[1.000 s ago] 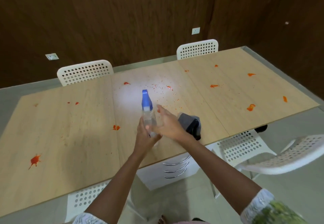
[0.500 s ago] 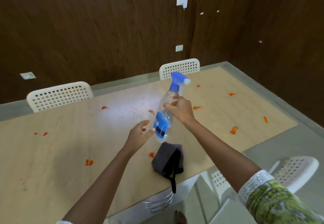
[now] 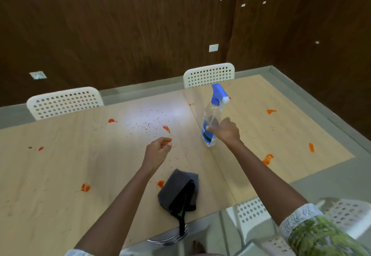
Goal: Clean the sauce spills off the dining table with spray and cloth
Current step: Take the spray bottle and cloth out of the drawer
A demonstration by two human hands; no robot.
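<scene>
A clear spray bottle (image 3: 210, 123) with a blue trigger head and blue label stands, slightly tilted, on the light wooden dining table (image 3: 60, 175). My right hand (image 3: 225, 131) grips its lower body from the right. My left hand (image 3: 158, 150) hovers over the table's middle with loosely curled fingers, holding nothing. A folded dark grey cloth (image 3: 176, 185) with a black strap lies at the near edge between my arms. Orange-red sauce spills dot the table, such as one (image 3: 166, 129) in front of my left hand, one (image 3: 268, 159) right of my right arm and one (image 3: 85, 187) at the left.
Two white perforated chairs (image 3: 64, 102) (image 3: 209, 74) stand at the table's far side against a dark wooden wall. More white chairs (image 3: 253, 213) sit at the near right. A fine spatter of red specks (image 3: 148, 124) covers the table's middle.
My right hand took the bottle from my left, raised it, then lowered it to the table further right. My left hand let go and drew back.
</scene>
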